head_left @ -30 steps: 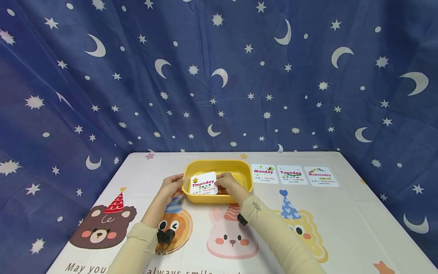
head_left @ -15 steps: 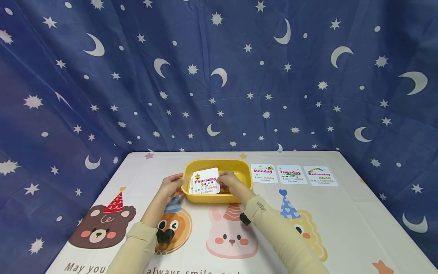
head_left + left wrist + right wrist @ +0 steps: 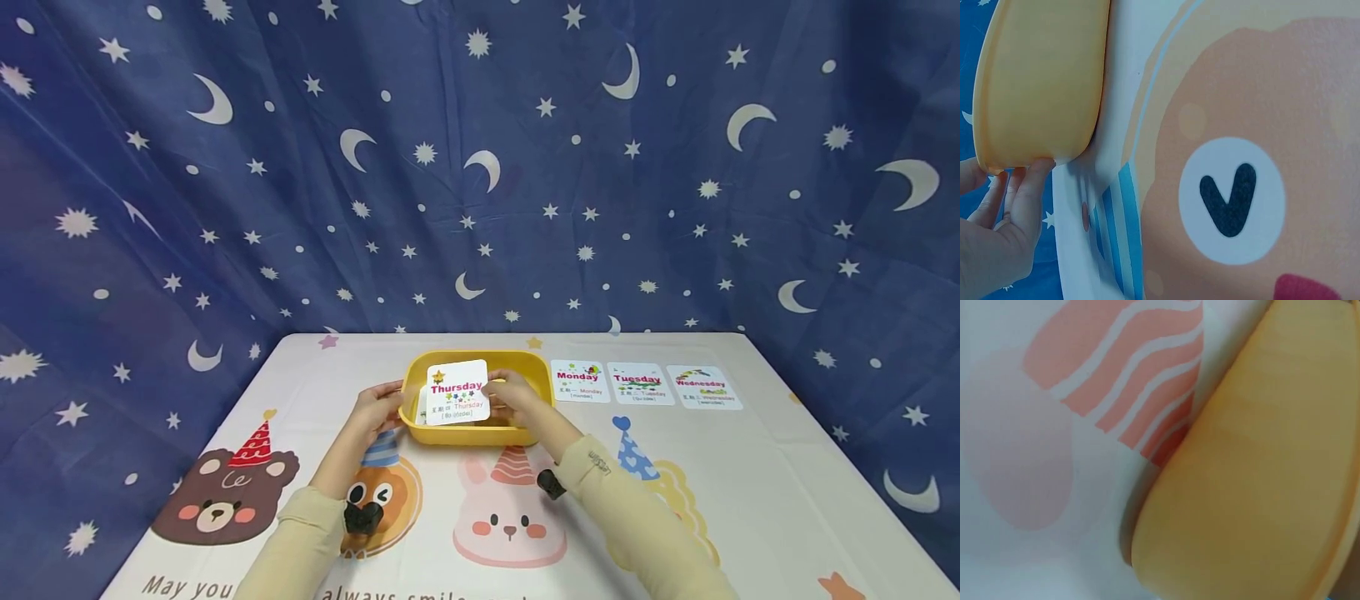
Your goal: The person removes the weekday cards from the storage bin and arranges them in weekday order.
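Head view evenly lit, wrist views dimmer, softer, shadow along yellow tray [image 3: 1247,469]

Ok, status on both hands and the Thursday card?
Left hand gripping yellow tray by one end. Right hand pinching Thursday card at the tray. Nothing visibly blocking the card.

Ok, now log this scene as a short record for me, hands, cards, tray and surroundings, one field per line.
Left grip: holds the left end of the yellow tray
Right grip: pinches the Thursday card by its right edge
Held card: printed side toward the head camera
Also in tray: something white, mostly hidden behind the held card
Card row, left to right: Monday card, Tuesday card, Wednesday card
Row position: right of the tray
Surface: white tablecloth with cartoon prints
Backdrop: blue curtain, moons and stars
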Tool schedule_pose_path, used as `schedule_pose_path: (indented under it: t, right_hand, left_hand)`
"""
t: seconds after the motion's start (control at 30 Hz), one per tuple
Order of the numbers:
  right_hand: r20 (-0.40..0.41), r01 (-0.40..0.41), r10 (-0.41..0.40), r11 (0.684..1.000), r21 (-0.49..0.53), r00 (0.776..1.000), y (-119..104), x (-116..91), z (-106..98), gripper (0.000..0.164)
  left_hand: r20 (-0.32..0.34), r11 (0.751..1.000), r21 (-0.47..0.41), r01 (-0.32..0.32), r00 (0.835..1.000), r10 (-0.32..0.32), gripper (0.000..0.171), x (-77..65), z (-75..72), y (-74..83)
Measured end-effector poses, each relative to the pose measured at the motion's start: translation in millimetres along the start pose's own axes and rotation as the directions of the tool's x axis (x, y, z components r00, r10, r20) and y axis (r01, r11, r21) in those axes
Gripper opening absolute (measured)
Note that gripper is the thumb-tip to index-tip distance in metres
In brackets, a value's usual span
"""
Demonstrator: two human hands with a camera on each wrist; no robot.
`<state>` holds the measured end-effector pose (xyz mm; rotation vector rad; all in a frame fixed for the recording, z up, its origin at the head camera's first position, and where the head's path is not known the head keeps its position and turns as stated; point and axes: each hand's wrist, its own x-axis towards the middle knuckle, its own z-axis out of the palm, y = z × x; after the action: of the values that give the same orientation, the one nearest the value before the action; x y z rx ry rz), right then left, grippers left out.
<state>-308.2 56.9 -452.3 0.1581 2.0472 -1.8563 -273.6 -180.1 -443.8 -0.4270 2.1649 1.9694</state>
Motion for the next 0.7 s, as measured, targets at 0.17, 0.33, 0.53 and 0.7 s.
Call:
schedule_pose_path:
  t: [0.17, 0.33, 0.53, 0.7]
  right_hand:
    - [-0.020, -0.005, 0.005, 1.000, 0.014, 1.000, -29.0, -38.9, -0.6, 0.036]
    - [-0.013, 0.015, -0.014, 0.998, 0.065, 1.000, -22.6, -26.6, -7.9, 0.038]
    - [0.033, 0.027, -0.030, 0.994, 0.109, 0.999, -27.2, -36.7, -16.1, 0.037]
    - [0.061, 0.018, -0.025, 0.993, 0.119, 0.998, -28.9, -44.5, -19.9, 0.035]
  left_hand:
    - [0.006, 1.000, 0.004, -0.005, 1.000, 0.005, 0.044, -0.5, -1.1, -0.7]
    - [0.008, 1.000, 0.010, -0.009, 1.000, 0.009, 0.043, -0.4, -1.0, -0.2]
    - [0.009, 1.000, 0.008, -0.011, 1.000, 0.010, 0.043, -0.8, -0.5, -0.7]
    - [0.007, 1.000, 0.001, -0.003, 1.000, 0.003, 0.043, -0.5, -0.6, 0.0]
